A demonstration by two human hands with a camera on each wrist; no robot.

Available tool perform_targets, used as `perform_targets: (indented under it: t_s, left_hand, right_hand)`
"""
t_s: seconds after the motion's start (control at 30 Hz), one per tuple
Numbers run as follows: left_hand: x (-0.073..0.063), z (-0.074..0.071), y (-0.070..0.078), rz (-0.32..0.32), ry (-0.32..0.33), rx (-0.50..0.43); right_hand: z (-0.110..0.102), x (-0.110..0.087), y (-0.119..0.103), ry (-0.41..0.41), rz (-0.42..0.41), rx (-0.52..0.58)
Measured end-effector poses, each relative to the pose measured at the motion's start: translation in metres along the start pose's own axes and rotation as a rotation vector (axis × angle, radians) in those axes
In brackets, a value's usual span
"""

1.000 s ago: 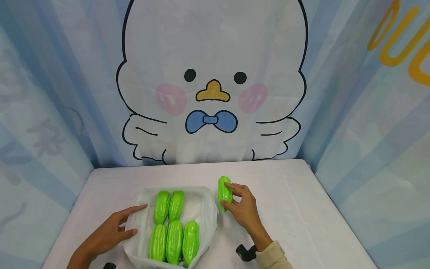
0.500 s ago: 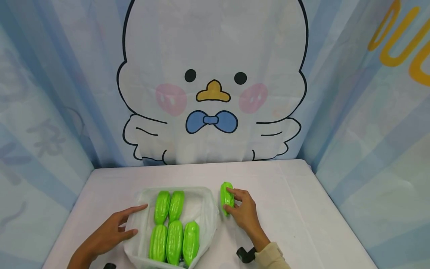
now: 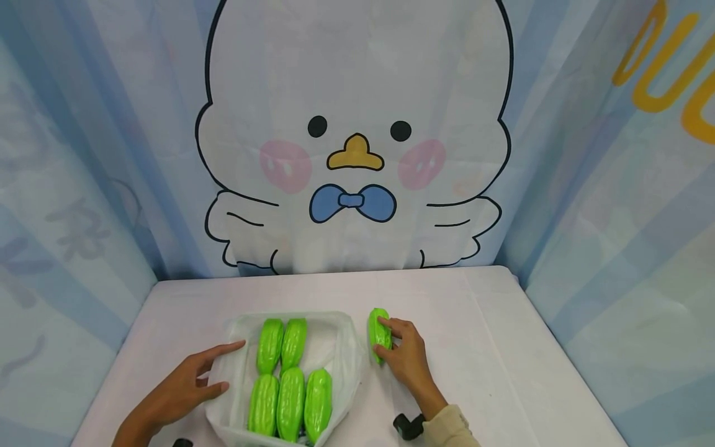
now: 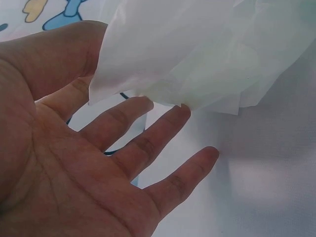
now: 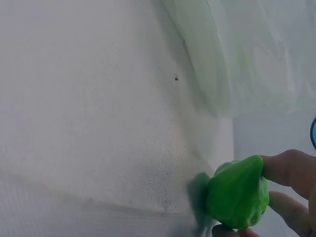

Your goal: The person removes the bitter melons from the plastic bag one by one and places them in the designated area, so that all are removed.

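Green gourd (image 3: 378,329) pinched in right grip (image 3: 409,355)

From above, the head camera is looking forward and down over the left hand (image 3: 175,388) and right hand (image 3: 409,355). Each wrist camera is facing its hand from very near. Head and right wrist views are sharing the green vegetable (image 3: 378,330).

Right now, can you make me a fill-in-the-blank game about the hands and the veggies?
1. The person's ____ hand holds one vegetable outside the container.
2. You can see ____ vegetables inside the container.
3. Every vegetable is coloured ____.
4. The bow tie pictured on the curtain is coloured ____.

Missing words: right; five; green; blue.
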State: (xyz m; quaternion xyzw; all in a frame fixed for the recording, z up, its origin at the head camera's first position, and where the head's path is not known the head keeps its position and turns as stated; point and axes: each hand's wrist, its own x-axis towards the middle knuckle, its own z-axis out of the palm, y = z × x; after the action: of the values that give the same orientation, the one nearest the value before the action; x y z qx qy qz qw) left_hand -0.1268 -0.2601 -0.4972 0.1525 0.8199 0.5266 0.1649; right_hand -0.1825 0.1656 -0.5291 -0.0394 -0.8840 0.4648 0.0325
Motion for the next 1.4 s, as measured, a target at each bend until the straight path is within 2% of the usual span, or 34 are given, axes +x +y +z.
perform_targets:
  t_s: [0.4, 0.6, 0.77, 1.07, 1.4]
  left_hand:
    - [0.0, 0.0, 0.002, -0.016, -0.006, -0.016]
    - [0.0, 0.0, 0.001, -0.022, -0.011, -0.011]
    - [0.0, 0.0, 0.002, -0.028, -0.015, -0.01]
    - [0.001, -0.001, 0.003, -0.044, -0.011, -0.023]
    - [0.002, -0.002, 0.002, -0.037, -0.014, -0.003]
  right_hand:
    - [-0.001, 0.0, -0.001, 0.016, 0.016, -0.002]
    - [-0.008, 0.001, -0.007, 0.063, -0.006, -0.028]
    - [-0.014, 0.0, -0.017, 0.064, -0.045, -0.01]
    - [-0.019, -0.004, -0.043, 0.015, -0.138, 0.063]
    - [-0.012, -0.012, -0.076, -0.073, -0.203, 0.162]
